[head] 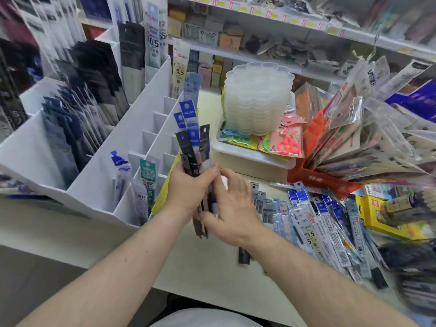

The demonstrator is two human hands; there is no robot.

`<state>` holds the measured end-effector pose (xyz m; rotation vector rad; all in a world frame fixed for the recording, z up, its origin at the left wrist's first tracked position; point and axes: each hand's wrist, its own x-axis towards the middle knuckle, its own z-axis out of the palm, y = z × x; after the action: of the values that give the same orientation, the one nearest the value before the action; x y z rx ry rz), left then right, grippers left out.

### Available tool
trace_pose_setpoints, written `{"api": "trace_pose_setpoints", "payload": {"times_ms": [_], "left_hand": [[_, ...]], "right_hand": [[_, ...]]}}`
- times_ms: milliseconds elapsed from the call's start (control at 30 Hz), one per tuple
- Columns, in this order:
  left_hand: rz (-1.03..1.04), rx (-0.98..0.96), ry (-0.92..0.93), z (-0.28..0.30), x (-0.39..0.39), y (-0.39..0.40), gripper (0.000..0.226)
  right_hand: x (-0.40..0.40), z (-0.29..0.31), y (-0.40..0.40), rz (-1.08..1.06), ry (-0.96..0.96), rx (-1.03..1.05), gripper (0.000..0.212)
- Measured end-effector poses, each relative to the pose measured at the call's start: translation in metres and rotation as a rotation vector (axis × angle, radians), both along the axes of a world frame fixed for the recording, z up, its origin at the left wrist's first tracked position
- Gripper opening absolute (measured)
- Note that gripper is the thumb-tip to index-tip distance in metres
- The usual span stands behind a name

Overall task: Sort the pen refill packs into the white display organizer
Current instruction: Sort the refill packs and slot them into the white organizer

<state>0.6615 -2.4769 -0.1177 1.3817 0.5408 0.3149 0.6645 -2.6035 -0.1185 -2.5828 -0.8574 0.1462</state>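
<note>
left hand (188, 188): wrapped tight around a bunch of refill packs (192, 147), held upright just right of the white organizer (99, 185)
right hand (232, 208): fingers loosely bent against the lower part of the bunch, thumb under it. Looks like it's picking one out, but can't tell if it's really pinching
loose pile (318, 220): lots more packs spread on the counter (212, 272) to the right, not sorted yet
risk: bunch is fanned at the top, so pulling one could drag its neighbours out
risk 2: blue and black packs are mixed, easy to drop one in the wrong slot
writing: "0.5" on tall packs (179, 72) at the back; the rest is too blurry
</note>
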Motion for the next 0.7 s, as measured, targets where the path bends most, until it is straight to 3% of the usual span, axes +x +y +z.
{"api": "trace_pose_setpoints", "payload": {"times_ms": [100, 200, 300, 467, 567, 700], "left_hand": [[-0.017, 0.106, -0.021, -0.001, 0.001, 0.009, 0.027], [-0.070, 0.196, -0.066, -0.003, -0.002, 0.009, 0.027], [-0.121, 0.239, -0.075, -0.008, -0.003, 0.006, 0.029], [-0.171, 0.241, -0.098, -0.015, -0.002, 0.001, 0.029], [-0.179, 0.240, -0.094, -0.019, 0.001, -0.001, 0.027], [-0.199, 0.231, -0.098, -0.024, 0.003, -0.002, 0.030]], "right_hand": [[0.008, -0.016, -0.024, -0.191, 0.180, 0.013, 0.080], [0.001, -0.046, -0.054, -0.049, 0.151, -0.263, 0.060], [-0.005, -0.067, -0.076, 0.095, 0.091, -0.389, 0.054], [0.011, -0.058, -0.104, -0.014, 0.063, -0.491, 0.054], [0.020, -0.045, -0.098, -0.063, 0.114, -0.422, 0.064], [0.023, -0.028, -0.053, -0.104, 0.251, -0.129, 0.083]]}}
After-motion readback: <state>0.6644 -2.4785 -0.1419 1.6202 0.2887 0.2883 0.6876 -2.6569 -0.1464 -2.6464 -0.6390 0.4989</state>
